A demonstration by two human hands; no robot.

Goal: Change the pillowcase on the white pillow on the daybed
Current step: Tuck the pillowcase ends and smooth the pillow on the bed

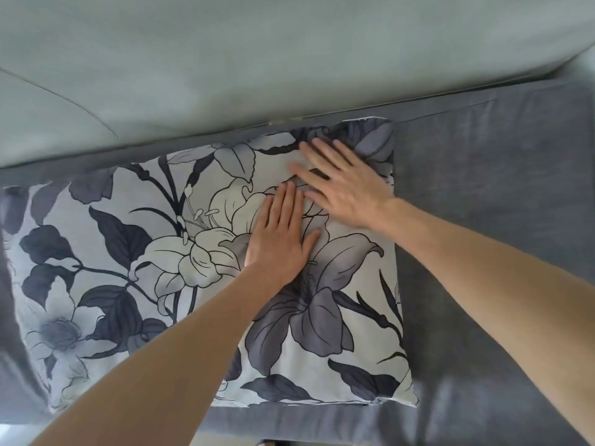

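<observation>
- A pillow (206,272) lies flat on the grey seat of the daybed (483,252).
- The pillow wears a pillowcase with big flowers and dark leaves on a pale ground.
- The pillow's far edge sits close to the back edge of the seat, just under the pale green back cushion (257,59).
- Its near edge lies along the front edge of the seat.
- Its left end reaches the left end of the seat, where a grey side rises.
- To the right of the pillow the seat is bare grey cloth.
- The left hand (280,239) lies flat on the middle of the pillow, palm down.
- Its fingers are straight and close together, and the thumb sticks out to the right. It grabs nothing; it only presses on the cloth.
- The right hand (341,185) lies flat on the pillow too, nearer the far right corner.
- Its fingers are straight and spread a little, pointing to the far left. It holds nothing; it rests on the cloth. It looks a bit blurry.
- The two hands are just beside each other, the right one a little farther back.
- The cloth is bunched into small folds at the far right corner of the pillow, near the right hand's fingertips.
- Both arms are bare and reach in from the front edge.
</observation>
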